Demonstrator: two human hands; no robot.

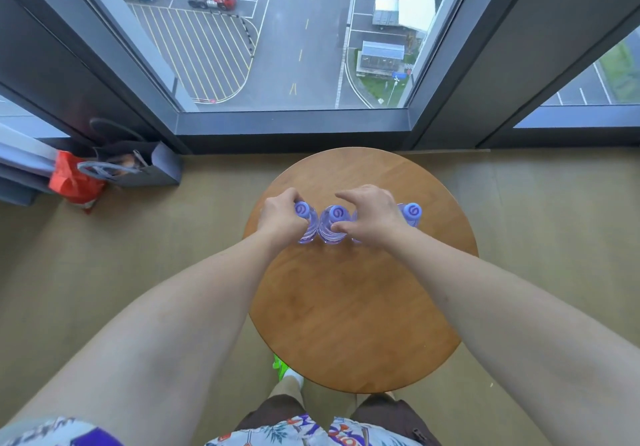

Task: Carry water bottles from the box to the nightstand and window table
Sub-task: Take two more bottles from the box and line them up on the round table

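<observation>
While four clear water bottles with purple caps stand upright in a row across the far half of the round wooden table (pixel 360 307), both hands work among them. At the left end of the row, near the table's left edge, the left hand (pixel 280 218) is closed around the leftmost bottle (pixel 306 222), fingers wrapped about its neck just below the cap. Touching it on the right stands the second bottle (pixel 333 224). The right hand (pixel 372 218) hovers over the third bottle (pixel 356 234), hiding most of it, with fingers spread and loosely curved, thumb tip resting against the second bottle's shoulder; it grips nothing firmly. Beyond that hand, the fourth bottle (pixel 412 213) stands toward the table's right edge. A dark paper bag (pixel 145 165) sits on the floor by the window (pixel 294 29).
</observation>
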